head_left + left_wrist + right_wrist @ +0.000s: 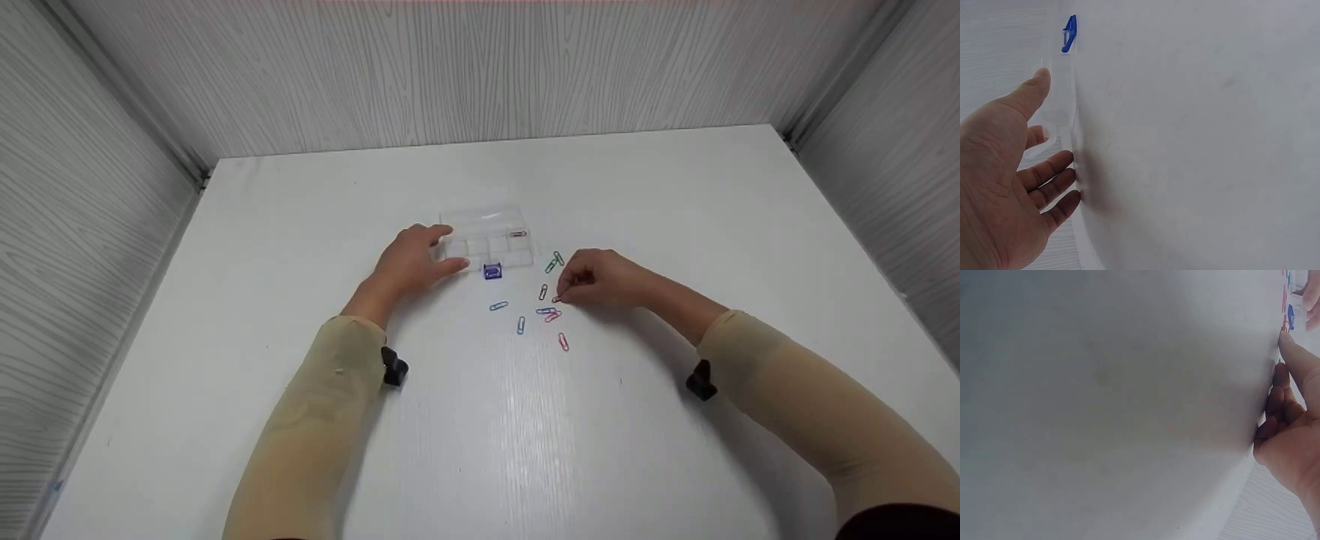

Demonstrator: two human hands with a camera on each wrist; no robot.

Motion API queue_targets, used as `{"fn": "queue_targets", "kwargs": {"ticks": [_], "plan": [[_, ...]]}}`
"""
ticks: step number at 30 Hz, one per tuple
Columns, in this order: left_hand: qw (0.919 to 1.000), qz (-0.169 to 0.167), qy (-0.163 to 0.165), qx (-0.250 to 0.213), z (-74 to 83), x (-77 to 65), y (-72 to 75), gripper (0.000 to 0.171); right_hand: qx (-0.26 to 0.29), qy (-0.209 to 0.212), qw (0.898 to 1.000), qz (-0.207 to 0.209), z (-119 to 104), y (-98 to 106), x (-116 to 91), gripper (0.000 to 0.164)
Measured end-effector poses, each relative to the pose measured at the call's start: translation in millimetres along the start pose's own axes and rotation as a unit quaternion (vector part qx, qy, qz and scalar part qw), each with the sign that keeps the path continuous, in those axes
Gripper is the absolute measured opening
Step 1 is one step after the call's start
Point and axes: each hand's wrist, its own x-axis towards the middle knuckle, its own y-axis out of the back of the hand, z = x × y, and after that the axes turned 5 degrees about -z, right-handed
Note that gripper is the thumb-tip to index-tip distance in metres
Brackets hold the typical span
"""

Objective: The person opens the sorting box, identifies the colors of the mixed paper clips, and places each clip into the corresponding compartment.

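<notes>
A clear plastic compartment box [499, 250] with a blue latch [492, 271] sits on the table. My left hand [411, 260] holds its left end, thumb at the front edge and index finger farther back; in the left wrist view the other fingers of this hand [1010, 152] rest near the tabletop. A red paper clip [517, 234] lies in a right compartment. To the right of the box, my right hand [604, 279] pinches a reddish paper clip [556, 300] at the tabletop between thumb and forefinger. Its remaining fingers [1276, 399] are curled beneath the palm.
Several loose paper clips lie between the hands: green ones [553, 262], a dark one [544, 292], blue ones [499, 306] and pink ones [563, 342]. The white table [480, 435] is bordered by wood-grain panels [465, 75] at the back and sides.
</notes>
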Motion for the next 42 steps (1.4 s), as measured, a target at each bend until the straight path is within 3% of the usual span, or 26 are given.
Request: {"fn": "queue_targets", "kwargs": {"ticks": [24, 29, 35, 42], "plan": [[0.9999, 0.008, 0.012, -0.001, -0.4, 3.2, 0.4, 0.076, 0.035, -0.043, 0.998, 0.010, -5.5, 7.5, 1.9, 0.006], [0.9999, 0.008, 0.014, -0.003, 0.3, 1.9, 1.1, 0.076, 0.029, -0.030, 0.999, 0.035, -14.6, 13.2, 3.9, 0.013], [0.9999, 0.006, 0.012, -0.001, 0.9, 0.6, 1.8, 0.075, 0.025, 0.003, 0.996, 0.083, -27.1, 20.7, 13.6, 0.006], [0.9999, 0.005, 0.015, -0.002, 2.9, -0.2, -0.3, 0.075, 0.017, -0.017, 0.993, 0.112, -40.5, 25.0, 33.1, 0.008]]}}
